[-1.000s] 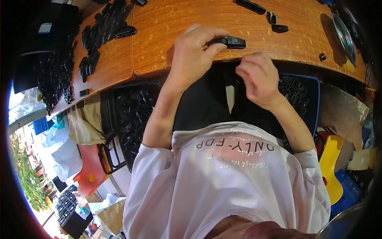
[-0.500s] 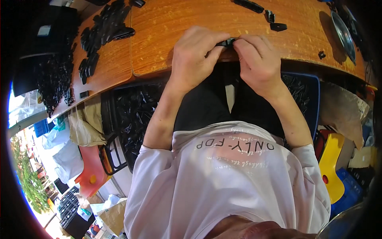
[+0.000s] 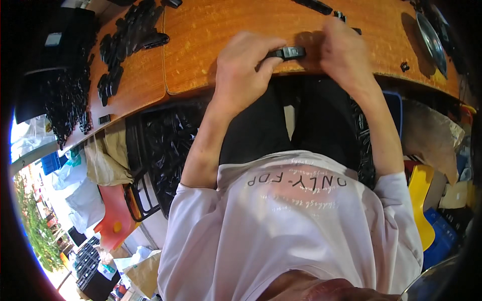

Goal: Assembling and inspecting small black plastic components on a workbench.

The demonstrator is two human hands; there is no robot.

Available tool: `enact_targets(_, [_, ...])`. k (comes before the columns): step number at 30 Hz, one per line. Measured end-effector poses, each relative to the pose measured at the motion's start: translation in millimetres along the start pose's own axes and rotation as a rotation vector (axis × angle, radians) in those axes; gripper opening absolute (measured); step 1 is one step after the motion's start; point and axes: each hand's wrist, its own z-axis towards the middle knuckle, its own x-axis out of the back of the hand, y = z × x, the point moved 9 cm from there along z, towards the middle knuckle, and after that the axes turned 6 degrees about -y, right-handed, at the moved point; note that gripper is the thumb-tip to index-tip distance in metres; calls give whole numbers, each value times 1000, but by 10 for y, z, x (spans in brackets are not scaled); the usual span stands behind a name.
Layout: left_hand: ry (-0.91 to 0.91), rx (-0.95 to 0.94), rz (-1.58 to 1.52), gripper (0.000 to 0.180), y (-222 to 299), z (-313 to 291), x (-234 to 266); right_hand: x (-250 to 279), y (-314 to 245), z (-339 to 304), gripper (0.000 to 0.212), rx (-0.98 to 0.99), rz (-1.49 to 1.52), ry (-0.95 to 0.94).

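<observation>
Passable: bare table (image 3: pixel 198 30) between the heap of black parts (image 3: pixel 133 30) and the left hand (image 3: pixel 244 65) | slim gap: held black piece (image 3: pixel 293 52) to right hand (image 3: pixel 346 57) | obstacles rightward: small black bit (image 3: pixel 404 66), tilted metal dish (image 3: pixel 430 42) | obstacle beyond hands: long black part (image 3: pixel 314 6)

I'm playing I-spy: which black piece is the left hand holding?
The black piece pinched in the left hand, poking toward the right hand; those in the pile lie on the table.

Black parts (image 3: pixel 135 27) lie heaped and scattered on the wooden table (image 3: pixel 201 55).
</observation>
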Motion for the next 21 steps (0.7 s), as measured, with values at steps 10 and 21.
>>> enact_targets(10, [4, 14, -17, 28, -6, 30, -34, 131, 140, -367, 12, -214, 591, 106])
enact_targets(21, [11, -29, 1, 30, 4, 16, -17, 135, -299, -212, 12, 2, 414, 127])
